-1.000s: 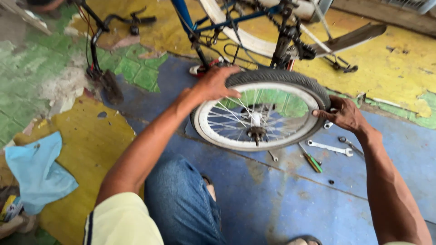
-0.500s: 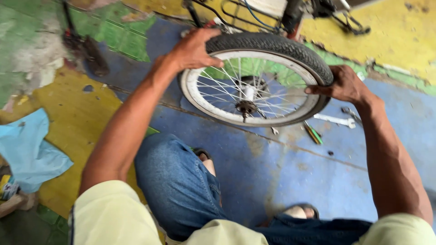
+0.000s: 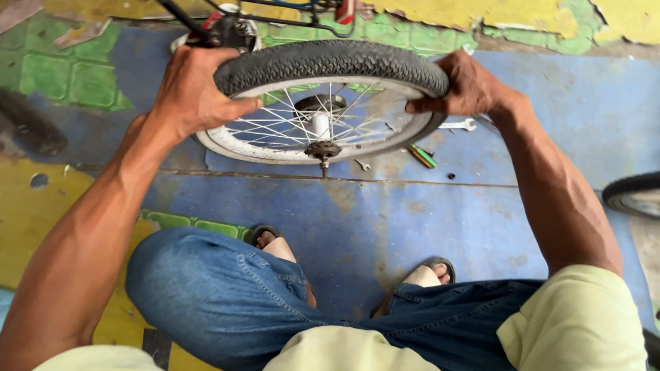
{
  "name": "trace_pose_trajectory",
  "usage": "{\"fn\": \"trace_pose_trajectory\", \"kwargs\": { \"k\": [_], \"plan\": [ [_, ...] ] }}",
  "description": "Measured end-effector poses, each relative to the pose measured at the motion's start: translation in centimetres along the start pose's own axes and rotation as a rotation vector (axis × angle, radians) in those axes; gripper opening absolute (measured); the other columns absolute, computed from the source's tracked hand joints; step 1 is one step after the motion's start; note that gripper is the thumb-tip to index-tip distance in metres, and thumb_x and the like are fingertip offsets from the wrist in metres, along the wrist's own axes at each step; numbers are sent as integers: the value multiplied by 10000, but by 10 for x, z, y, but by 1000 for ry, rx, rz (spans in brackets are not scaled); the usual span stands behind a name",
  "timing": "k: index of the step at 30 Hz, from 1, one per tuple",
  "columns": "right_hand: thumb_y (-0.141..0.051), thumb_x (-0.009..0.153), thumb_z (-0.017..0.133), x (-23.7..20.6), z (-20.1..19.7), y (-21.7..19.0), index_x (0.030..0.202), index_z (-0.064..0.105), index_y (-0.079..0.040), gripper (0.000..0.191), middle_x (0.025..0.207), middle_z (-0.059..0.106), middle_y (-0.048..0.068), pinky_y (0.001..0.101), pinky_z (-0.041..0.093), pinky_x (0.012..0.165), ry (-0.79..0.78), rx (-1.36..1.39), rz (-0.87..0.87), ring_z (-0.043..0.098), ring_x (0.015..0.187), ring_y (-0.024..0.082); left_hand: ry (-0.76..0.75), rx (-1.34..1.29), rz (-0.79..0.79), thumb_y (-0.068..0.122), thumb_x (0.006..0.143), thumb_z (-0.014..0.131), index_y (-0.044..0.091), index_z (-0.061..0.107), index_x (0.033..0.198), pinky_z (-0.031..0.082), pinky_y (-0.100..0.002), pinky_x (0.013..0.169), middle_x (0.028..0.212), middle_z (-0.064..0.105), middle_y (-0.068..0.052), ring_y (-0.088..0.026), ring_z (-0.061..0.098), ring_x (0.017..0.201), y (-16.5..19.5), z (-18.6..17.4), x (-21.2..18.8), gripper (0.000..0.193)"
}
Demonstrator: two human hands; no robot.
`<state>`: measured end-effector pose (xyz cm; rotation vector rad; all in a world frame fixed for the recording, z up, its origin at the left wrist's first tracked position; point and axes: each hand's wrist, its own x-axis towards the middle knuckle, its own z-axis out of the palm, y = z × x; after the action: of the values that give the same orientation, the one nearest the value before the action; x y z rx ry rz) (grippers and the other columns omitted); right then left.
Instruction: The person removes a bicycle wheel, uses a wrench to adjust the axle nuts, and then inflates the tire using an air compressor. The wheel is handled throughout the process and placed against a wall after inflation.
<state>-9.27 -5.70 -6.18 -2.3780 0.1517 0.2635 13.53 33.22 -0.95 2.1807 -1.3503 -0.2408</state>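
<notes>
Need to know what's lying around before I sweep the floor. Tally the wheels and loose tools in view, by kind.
Bicycle wheels: 2, the spoked wheel gripped by the left hand and right hand, and a tyre at the right edge.
Wrenches: 2, a larger wrench and a small wrench.
Green-handled screwdrivers: 1, screwdriver.
Total: 5

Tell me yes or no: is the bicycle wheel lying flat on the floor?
No: both the left hand and right hand grip the bicycle wheel by its tyre, holding it off the floor.
</notes>
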Motion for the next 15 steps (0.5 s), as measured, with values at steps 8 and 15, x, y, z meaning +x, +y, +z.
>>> {"fn": "trace_pose_trajectory", "kwargs": {
  "k": [8,15],
  "plan": [
    [-342,812,882,-13,-27,56,1060,758,-14,429,902,758,104,380,562,724,97,-59,-36,704,785,210,78,53,82,263,789,874,32,775,1030,556,-421,628,714,704,-152,-297,709,631,59,51,30,348],
    [-389,731,913,-30,-42,125,1337,653,4,768,1177,728,207,484,520,861,131,-145,-124,652,1064,344,41,68,68,247,797,852,29,737,930,548,-449,638,664,690,-136,-326,693,607,95,77,67,280]
  ]
}}
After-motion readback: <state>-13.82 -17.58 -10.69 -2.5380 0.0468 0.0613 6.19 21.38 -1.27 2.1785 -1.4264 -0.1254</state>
